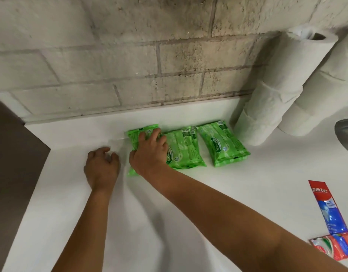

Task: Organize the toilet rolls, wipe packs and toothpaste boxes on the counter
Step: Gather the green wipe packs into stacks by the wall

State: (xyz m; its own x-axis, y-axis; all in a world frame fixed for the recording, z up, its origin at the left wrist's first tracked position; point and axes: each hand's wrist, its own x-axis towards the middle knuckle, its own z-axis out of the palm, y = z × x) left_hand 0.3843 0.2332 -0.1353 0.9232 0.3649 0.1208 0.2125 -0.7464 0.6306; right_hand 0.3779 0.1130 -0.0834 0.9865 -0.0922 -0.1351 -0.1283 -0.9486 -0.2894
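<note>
Three green wipe packs lie in a row on a white counter (pixel 169 222), near the brick wall (pixel 110 55) behind it. The left pack (pixel 134 134) sits under the person's right hand (pixel 149 152), whose fingers spread over its top and curl down onto it, with the thumb at its near left edge; whether the hand truly grips the pack or only presses it flat is hard to tell. The middle pack (pixel 184 150) lies just beside the left one, touching or slightly overlapped by it, and the right hand's fingers reach its edge. The right pack (pixel 224 144) lies just beside the middle one, with a narrow gap showing. The left hand (pixel 101 167) rests on the counter just left of the packs, fingers loosely curled, holding nothing. At the right, toilet rolls stand stacked in two columns against the wall: a left column (pixel 277 91) close to the right pack and a right column (pixel 326 85) behind it. Near the right edge of the counter, well apart from the packs, lie two toothpaste boxes: a blue box (pixel 328 209) and a red box (pixel 338 246), touching at a corner. A metal sink rim (pixel 345 132) shows at the far right.
</note>
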